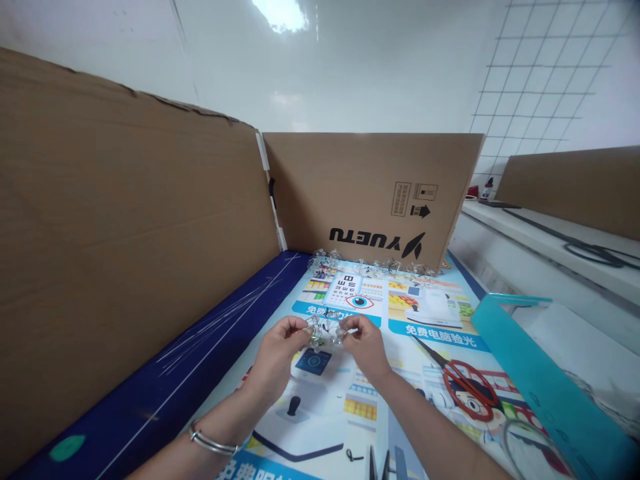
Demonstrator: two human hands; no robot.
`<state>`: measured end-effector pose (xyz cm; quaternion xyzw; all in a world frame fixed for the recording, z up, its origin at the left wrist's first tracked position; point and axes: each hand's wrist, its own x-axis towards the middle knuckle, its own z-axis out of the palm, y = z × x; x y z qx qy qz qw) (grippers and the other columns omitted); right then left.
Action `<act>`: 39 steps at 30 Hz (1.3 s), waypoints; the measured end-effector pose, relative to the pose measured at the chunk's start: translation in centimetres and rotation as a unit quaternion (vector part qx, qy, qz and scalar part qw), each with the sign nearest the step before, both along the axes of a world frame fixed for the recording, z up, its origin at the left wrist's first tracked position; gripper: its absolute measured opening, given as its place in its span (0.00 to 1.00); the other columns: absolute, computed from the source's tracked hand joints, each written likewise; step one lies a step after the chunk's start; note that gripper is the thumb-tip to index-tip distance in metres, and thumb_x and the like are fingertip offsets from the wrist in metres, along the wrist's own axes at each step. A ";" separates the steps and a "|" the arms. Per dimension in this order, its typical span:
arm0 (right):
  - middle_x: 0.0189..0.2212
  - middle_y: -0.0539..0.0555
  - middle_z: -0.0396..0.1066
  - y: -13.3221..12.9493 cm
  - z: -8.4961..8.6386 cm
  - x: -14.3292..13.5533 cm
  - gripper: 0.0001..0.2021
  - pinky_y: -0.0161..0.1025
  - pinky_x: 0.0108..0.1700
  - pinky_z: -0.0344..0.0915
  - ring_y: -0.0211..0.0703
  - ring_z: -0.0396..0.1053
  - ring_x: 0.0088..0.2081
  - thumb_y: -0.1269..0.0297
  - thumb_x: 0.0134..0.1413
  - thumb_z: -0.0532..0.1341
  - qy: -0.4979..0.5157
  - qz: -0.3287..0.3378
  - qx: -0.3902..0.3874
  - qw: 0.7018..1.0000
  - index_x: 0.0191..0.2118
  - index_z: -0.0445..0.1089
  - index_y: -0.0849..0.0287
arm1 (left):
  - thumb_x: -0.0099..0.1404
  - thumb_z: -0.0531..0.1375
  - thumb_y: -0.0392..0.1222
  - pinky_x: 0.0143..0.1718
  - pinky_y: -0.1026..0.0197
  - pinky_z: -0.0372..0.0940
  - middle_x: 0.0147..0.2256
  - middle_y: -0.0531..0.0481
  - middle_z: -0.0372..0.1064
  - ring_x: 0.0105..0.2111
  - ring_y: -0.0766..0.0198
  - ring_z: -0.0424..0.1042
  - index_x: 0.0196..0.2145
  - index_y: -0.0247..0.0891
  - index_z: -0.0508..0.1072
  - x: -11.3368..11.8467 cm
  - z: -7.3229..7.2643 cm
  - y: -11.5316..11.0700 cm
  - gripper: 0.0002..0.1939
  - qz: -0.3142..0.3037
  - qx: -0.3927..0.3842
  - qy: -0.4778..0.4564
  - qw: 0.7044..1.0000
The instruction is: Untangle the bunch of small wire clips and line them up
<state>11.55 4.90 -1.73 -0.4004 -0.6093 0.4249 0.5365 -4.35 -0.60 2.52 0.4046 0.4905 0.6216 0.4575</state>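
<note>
Between my two hands hangs a small piece of clear beads on thin wire [326, 331], with some dark and greenish bits in it. My left hand [283, 350] pinches its left end between thumb and fingers. At the other end, my right hand [365, 343] is closed in a pinch too. The piece is held above the printed sheet; its fine detail is too small to make out. Several similar clear beaded pieces [370, 268] lie in a row along the foot of the back cardboard.
Red-handled scissors [470, 390] lie to the right, near a teal box [545, 380] with wire strands inside. A clear coil [537, 447] sits in front of it. Metal tips [379, 465] and a black twisted bit [354, 456] are near me. Cardboard panels [125, 247] stand left and behind.
</note>
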 end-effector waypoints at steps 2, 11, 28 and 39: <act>0.32 0.51 0.69 -0.1 0.0 -0.1 0.03 0.35 0.29 0.62 0.39 0.66 0.30 0.67 0.43 0.60 -0.001 -0.007 -0.002 1.000 0.28 0.64 0.58 | 0.51 0.62 0.40 0.28 0.66 0.57 0.22 0.55 0.64 0.23 0.69 0.62 0.26 0.35 0.68 0.0 0.0 0.0 0.07 -0.003 0.002 -0.004 1.000; 0.34 0.51 0.66 -0.4 0.6 -0.2 0.12 0.33 0.29 0.61 0.40 0.66 0.36 0.73 0.43 0.57 0.010 -0.018 0.020 1.000 0.37 0.60 0.55 | 0.50 0.63 0.40 0.29 0.65 0.58 0.23 0.55 0.64 0.24 0.69 0.63 0.26 0.35 0.68 0.3 -0.2 -0.2 0.08 -0.005 -0.010 -0.016 1.000; 0.25 0.46 0.61 0.3 -0.2 0.1 0.08 0.31 0.24 0.62 0.34 0.61 0.24 0.76 0.39 0.55 0.035 0.080 -0.001 0.996 0.29 0.63 0.57 | 0.50 0.63 0.38 0.27 0.67 0.57 0.23 0.56 0.64 0.24 0.71 0.61 0.27 0.35 0.68 -0.1 -0.3 0.0 0.08 -0.020 -0.001 -0.021 1.000; 0.22 0.45 0.64 0.6 0.0 0.7 0.10 0.31 0.29 0.59 0.33 0.62 0.25 0.80 0.36 0.55 0.114 0.147 -0.054 0.981 0.26 0.61 0.58 | 0.53 0.62 0.39 0.28 0.67 0.58 0.25 0.54 0.63 0.25 0.70 0.62 0.29 0.35 0.68 -0.3 1.1 -0.3 0.07 -0.077 0.004 0.033 0.996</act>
